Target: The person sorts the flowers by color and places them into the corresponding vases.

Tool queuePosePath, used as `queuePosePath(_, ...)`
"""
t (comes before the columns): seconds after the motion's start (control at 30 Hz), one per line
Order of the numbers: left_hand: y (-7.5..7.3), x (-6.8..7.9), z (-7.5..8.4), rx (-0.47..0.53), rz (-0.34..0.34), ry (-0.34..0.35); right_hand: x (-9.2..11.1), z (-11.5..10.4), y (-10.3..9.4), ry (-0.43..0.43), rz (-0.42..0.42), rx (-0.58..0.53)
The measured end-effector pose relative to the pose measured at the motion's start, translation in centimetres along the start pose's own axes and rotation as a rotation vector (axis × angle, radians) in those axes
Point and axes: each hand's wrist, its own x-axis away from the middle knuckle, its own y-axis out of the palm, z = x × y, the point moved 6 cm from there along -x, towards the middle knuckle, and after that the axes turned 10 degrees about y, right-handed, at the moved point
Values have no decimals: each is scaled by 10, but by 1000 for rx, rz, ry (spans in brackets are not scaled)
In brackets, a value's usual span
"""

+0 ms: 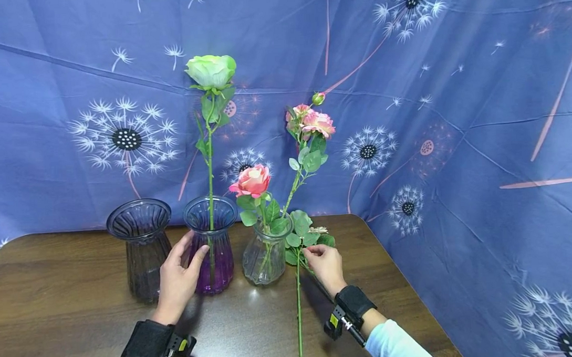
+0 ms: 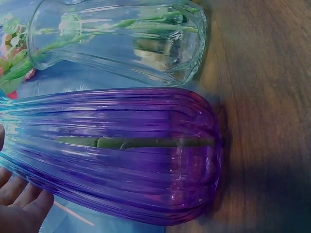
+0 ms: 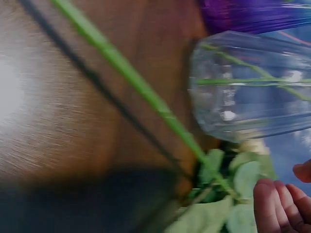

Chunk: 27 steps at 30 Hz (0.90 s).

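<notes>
My left hand (image 1: 178, 274) curves round the side of the purple vase (image 1: 215, 270), thumb toward its front. Its fingers (image 2: 29, 199) lie along the glass in the left wrist view. A tall pale-green rose (image 1: 211, 72) stands upright in this vase, its cut stem (image 2: 155, 142) showing through the glass. My right hand (image 1: 326, 264) is at the leaves (image 1: 301, 238) of a flower lying right of the clear vase (image 1: 264, 260). Thumb and fingers (image 3: 269, 204) stand apart beside the long green stem (image 3: 136, 85). A pale bloom (image 1: 318, 230) shows behind the leaves.
A dark grey vase (image 1: 144, 257) stands left of the purple one. The clear vase bears a coral rose (image 1: 252, 180) and a taller pink spray (image 1: 317, 123). A blue dandelion-print cloth (image 1: 271, 21) hangs behind the brown table (image 1: 58, 291).
</notes>
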Motion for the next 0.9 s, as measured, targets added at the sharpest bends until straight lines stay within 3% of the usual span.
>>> queuePosePath(0.33,2,0,0,0,4,30,3,47,23,72,-78,110)
queuePosePath(0.5,1,1,0,-19,-6,22,7,53,29,90,-131,115)
queuePosePath(0.9,-1,2,1,-27,-7,16,9,56,36,106,-153,84)
